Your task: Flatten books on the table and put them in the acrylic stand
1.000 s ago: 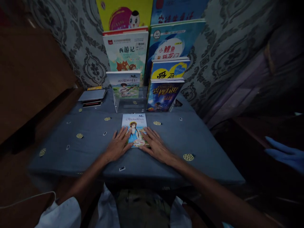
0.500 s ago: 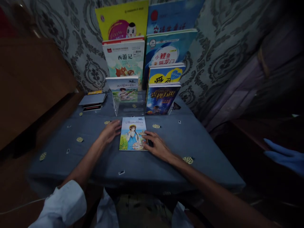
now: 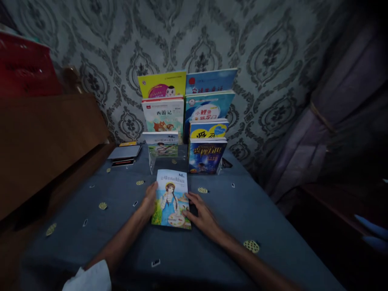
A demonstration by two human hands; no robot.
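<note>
A thin paperback book (image 3: 169, 200) is raised off the cloth, tilted toward me, its cover showing a girl in a yellow hat and blue overalls. My left hand (image 3: 149, 201) grips its left edge, with the fingers mostly hidden behind it. On the right edge, my right hand (image 3: 201, 214) holds it between thumb and fingers. Just beyond stands a clear stepped book rack (image 3: 169, 163). In its front row are a pale book with a guitar player (image 3: 160, 145) and a dark blue book (image 3: 207, 157).
Taller books rise behind, among them a white book (image 3: 163, 115), a yellow book (image 3: 162, 83) and a teal book (image 3: 209, 107). A small stack of books (image 3: 125, 153) lies at the table's back left. Patterned wallpaper (image 3: 206, 44) backs the table (image 3: 224, 258); a wooden board (image 3: 45, 141) stands left.
The book has come up off the table and tilted toward me. My left hand has closed on its left edge, and my right hand grips the right edge. The view has tipped upward.
</note>
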